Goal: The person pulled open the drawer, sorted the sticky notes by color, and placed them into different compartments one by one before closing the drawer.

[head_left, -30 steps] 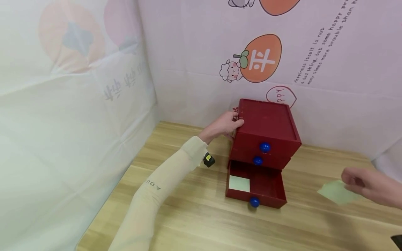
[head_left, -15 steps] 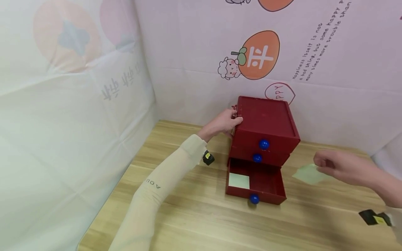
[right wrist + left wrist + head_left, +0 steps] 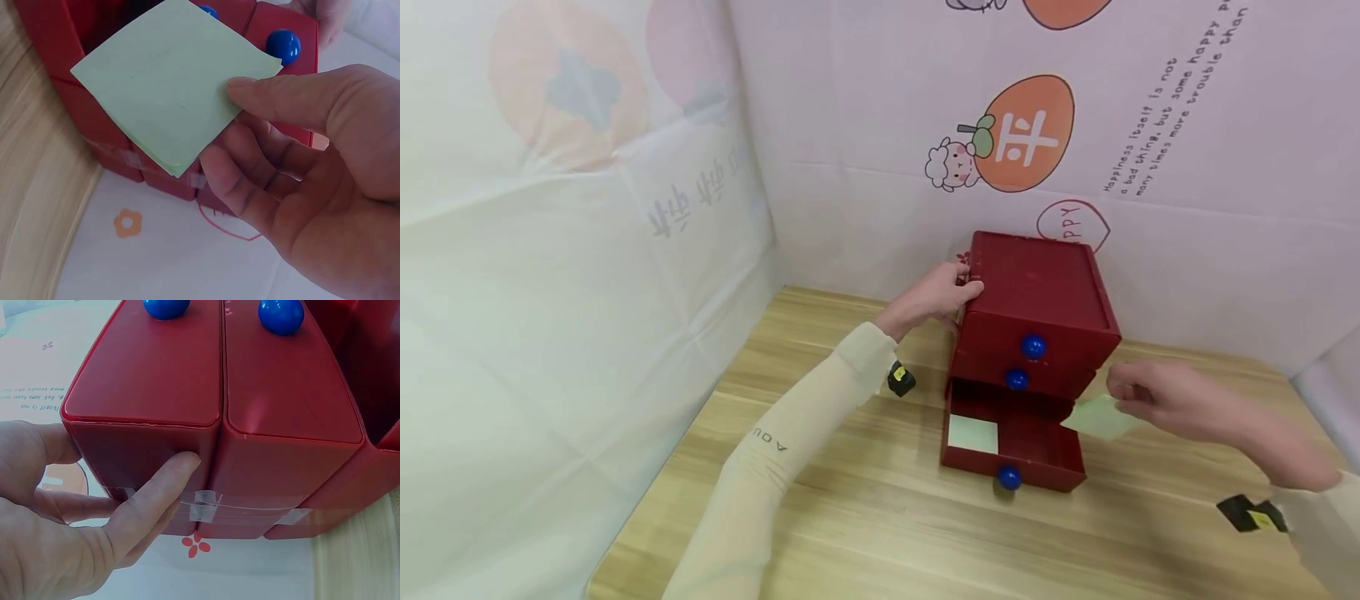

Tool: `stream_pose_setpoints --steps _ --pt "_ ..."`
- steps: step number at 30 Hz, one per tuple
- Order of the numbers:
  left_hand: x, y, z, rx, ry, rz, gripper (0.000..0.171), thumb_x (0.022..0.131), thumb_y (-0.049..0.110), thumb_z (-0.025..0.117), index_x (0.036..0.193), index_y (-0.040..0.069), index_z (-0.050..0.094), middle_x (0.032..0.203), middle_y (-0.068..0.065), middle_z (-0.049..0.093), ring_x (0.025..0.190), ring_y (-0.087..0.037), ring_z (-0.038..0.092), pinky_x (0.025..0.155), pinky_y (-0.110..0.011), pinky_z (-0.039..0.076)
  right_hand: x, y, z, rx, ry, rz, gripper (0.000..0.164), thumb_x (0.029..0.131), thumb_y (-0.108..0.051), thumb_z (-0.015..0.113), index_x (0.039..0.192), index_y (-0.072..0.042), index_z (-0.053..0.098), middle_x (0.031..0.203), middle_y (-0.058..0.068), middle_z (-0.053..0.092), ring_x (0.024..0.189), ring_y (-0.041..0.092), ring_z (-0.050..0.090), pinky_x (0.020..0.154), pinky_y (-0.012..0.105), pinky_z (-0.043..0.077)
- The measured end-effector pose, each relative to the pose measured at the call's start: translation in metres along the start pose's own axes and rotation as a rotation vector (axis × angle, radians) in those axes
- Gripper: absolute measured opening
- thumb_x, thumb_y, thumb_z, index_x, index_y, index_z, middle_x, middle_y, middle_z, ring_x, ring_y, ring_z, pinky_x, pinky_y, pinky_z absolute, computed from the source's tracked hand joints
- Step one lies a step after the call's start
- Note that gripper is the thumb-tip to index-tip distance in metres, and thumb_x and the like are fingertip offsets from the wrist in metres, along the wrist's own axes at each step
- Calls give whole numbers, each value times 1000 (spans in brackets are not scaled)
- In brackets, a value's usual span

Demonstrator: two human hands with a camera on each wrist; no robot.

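A red drawer cabinet (image 3: 1037, 283) with blue round knobs stands against the back cloth, its bottom drawer (image 3: 1045, 475) pulled out. My left hand (image 3: 936, 296) rests on the cabinet's upper left edge, thumb over the top and fairly straight fingers against its side (image 3: 144, 506). My right hand (image 3: 1180, 404) pinches a thin stack of pale green sticky notes (image 3: 169, 87) between thumb and fingers. In the head view the notes overlap the open drawer's right rim. Another pale green sticky-note pad (image 3: 973, 434) lies in the drawer's left front corner.
The cabinet stands on a light wood-grain table (image 3: 865, 508). A printed white cloth (image 3: 865, 125) hangs behind it, and another sheet (image 3: 587, 333) covers the left side. Black devices with yellow marks show at both wrists.
My right hand has moved left with the sticky notes, from out over the table to the drawer's right side. My left hand keeps its place on the cabinet.
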State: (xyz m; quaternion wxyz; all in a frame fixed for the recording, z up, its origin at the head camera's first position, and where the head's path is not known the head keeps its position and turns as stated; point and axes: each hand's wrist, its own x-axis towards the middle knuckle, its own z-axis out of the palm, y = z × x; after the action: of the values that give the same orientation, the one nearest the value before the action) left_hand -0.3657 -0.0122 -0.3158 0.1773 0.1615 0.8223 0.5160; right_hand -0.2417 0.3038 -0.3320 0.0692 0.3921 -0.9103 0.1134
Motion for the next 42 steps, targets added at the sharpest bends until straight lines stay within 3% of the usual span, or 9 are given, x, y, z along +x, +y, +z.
stream_pose_setpoints --steps 4,12,17,24,33,42 --pt "0 1 1 -12 -9 7 36 103 25 49 133 5 50 114 -14 63 85 -24 68 77 -50 61 8 -7 1 13 -28 30 42 74 2 79 76 -28 49 70 -21 38 64 -8 36 53 15 32" --pt "0 3 -1 -23 -17 15 40 104 25 48 139 6 46 119 -14 62 88 -24 67 70 -44 63 27 -18 7 28 -76 28 37 78 4 76 79 -25 54 76 -15 45 68 -3 41 56 16 39" --pt "0 2 0 -8 -5 19 33 103 25 50 130 6 52 112 -13 64 85 -24 68 69 -45 63 39 -22 23 109 -167 33 34 82 9 67 78 -21 52 76 -10 44 69 1 41 56 17 37" --pt "-1 4 3 -34 -11 2 39 103 24 51 137 6 48 114 -14 63 76 -26 67 75 -49 61 46 -26 48 207 -248 36 33 82 12 62 74 -17 47 71 -9 37 67 2 37 56 19 33" --pt "1 2 3 -24 -25 13 43 104 25 49 142 6 43 118 -14 60 71 -25 64 75 -48 62 48 -20 65 282 -333 40 26 85 10 62 76 -13 51 64 -11 35 61 0 34 57 18 34" --pt "1 0 2 -10 13 11 32 103 25 49 129 6 53 111 -14 64 83 -23 67 71 -47 62 54 -9 81 298 -432 128 17 88 6 61 82 -9 57 66 -9 42 60 3 37 57 19 34"
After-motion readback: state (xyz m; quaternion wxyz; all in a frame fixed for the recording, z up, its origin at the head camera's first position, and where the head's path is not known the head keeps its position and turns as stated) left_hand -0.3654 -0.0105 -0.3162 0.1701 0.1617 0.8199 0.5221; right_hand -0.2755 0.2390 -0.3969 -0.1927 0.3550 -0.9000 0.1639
